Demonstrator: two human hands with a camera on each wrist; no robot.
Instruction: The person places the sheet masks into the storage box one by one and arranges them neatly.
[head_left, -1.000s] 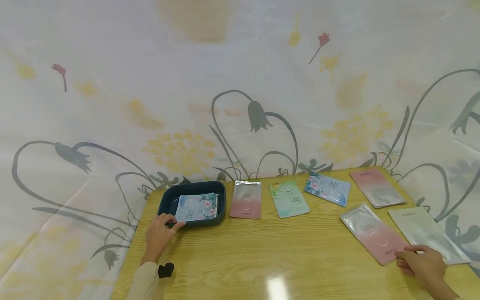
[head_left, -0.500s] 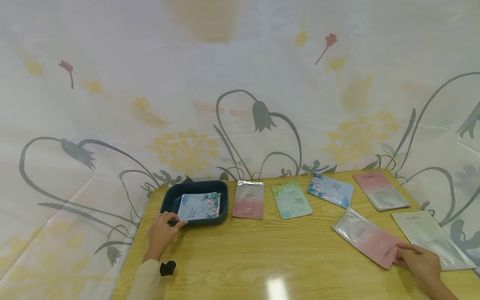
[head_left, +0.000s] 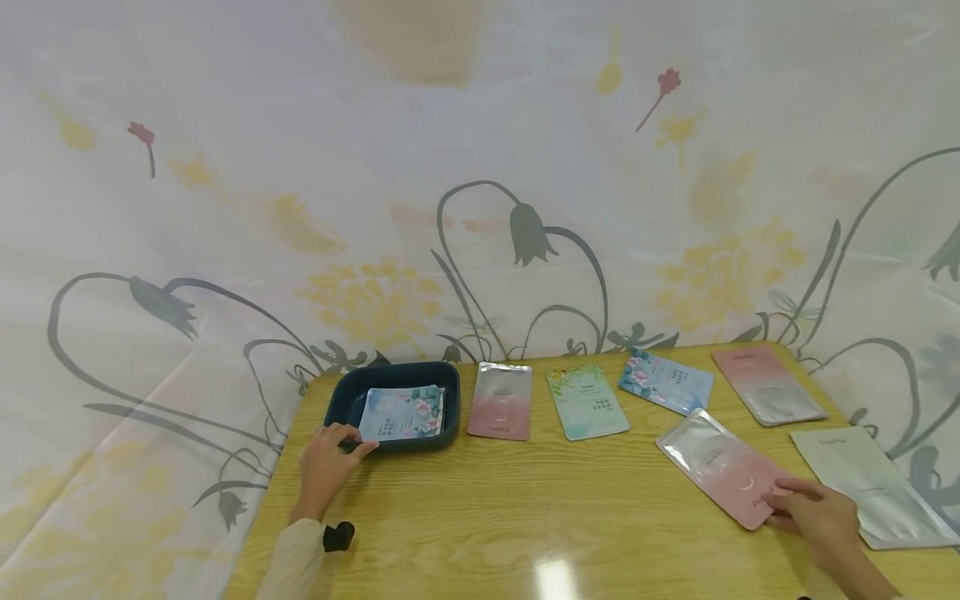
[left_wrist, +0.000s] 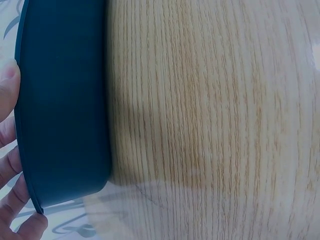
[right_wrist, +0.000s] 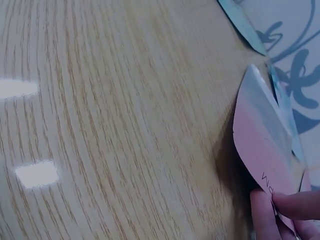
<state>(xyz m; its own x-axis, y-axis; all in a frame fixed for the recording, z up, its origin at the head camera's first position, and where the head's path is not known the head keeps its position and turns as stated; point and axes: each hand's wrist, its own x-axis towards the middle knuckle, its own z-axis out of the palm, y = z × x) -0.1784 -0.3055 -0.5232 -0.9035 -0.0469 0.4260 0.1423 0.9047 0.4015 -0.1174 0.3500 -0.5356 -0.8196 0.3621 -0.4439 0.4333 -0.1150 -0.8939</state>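
Observation:
With thumb and fingers, my right hand (head_left: 817, 512) pinches the lower right corner of a pink and silver face mask packet (head_left: 720, 467). In the right wrist view the packet (right_wrist: 257, 132) bows and is raised off the tabletop, casting a shadow. My left hand (head_left: 327, 467) grips the front left rim of a dark blue tray (head_left: 452, 400). Thumb and fingertips (left_wrist: 10, 165) lie along the tray's rim in the left wrist view. A blue floral packet (head_left: 402, 414) lies on top inside the tray; whatever lies beneath it is mostly hidden.
Along the back of the wooden table (head_left: 480, 508) lie a silver-pink packet (head_left: 500, 402), a green packet (head_left: 587, 402), a blue floral packet (head_left: 667, 381) and a pink-silver packet (head_left: 768, 385). A pale green packet (head_left: 873, 487) is at the right. Patterned cloth (head_left: 375, 208) hangs behind.
My right hand has moved left, drawing the pink packet away from the pale green one and lifting it. The left hand stays on the tray rim. The head view has shifted slightly.

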